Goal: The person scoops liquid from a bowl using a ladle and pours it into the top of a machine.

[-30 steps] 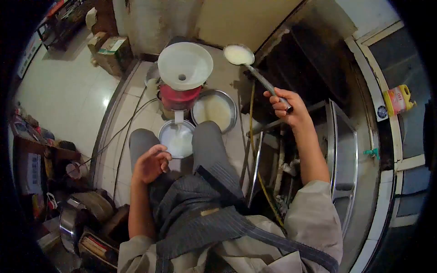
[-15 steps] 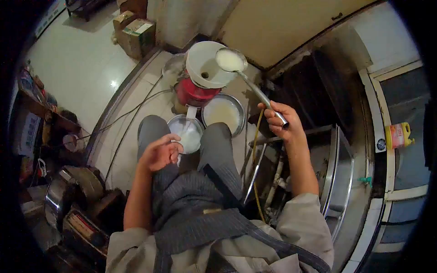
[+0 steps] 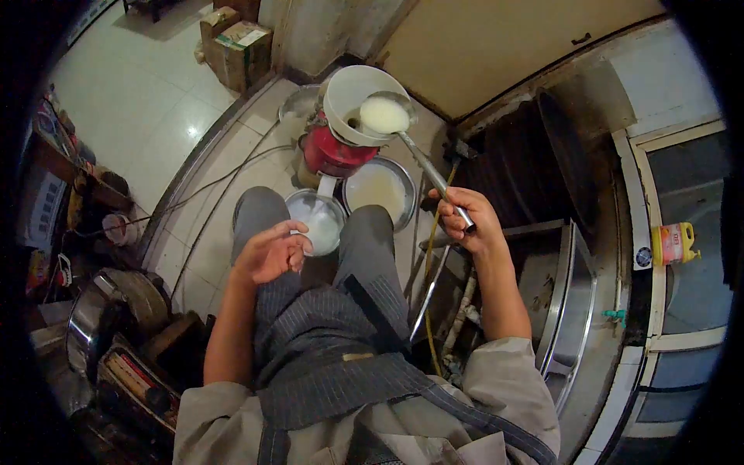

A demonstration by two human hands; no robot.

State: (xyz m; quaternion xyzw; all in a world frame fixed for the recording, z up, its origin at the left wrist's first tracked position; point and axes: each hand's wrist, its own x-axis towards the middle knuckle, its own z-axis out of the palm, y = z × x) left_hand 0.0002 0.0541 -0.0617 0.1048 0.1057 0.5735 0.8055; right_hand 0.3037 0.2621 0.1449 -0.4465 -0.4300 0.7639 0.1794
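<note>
My right hand (image 3: pixel 470 219) is closed round the metal handle of a ladle (image 3: pixel 425 166). The ladle's bowl holds pale, creamy liquid and hangs over the white hopper (image 3: pixel 339 97) of a red machine (image 3: pixel 329 153). A dark hole shows in the hopper's bottom. My left hand (image 3: pixel 273 253) hovers above my left thigh, holding nothing, its fingers loosely curled and apart. Just beyond it, under the machine's spout (image 3: pixel 326 187), stands a metal bowl (image 3: pixel 341 211) with white liquid in it. To the right, a larger metal basin (image 3: pixel 411 190) contains a yellowish, milky liquid.
A steel-framed stand (image 3: pixel 559 310) and pipes (image 3: pixel 459 322) are close to my right arm. Cardboard boxes (image 3: pixel 242 56) sit on the floor at upper left. A dark cable (image 3: pixel 203 188) crosses the tiles. Cluttered pots and boxes line the left side. A yellow bottle (image 3: pixel 673 243) is at far right.
The ladle's bowl has shifted left, from the hopper's right rim to farther over the hopper. My right hand has moved slightly left with it. The left hand stays nearly in place.
</note>
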